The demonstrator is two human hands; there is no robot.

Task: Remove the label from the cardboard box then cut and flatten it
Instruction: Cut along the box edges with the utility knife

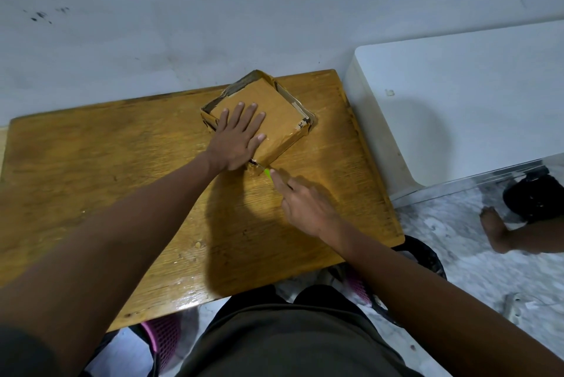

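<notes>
We see both forearms bare from wrist to well above the elbow, with no watch, ring or band on the left hand (236,140) or the right hand (308,205). A dark sleeve edge shows at the left upper arm. The lap is covered in dark olive-grey cloth.

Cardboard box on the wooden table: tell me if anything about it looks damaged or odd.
The flat brown cardboard box looks worn: its rim is torn and ragged along the far edges, and a white label scrap clings near its right corner. It also sits askew on the wooden table.
</notes>
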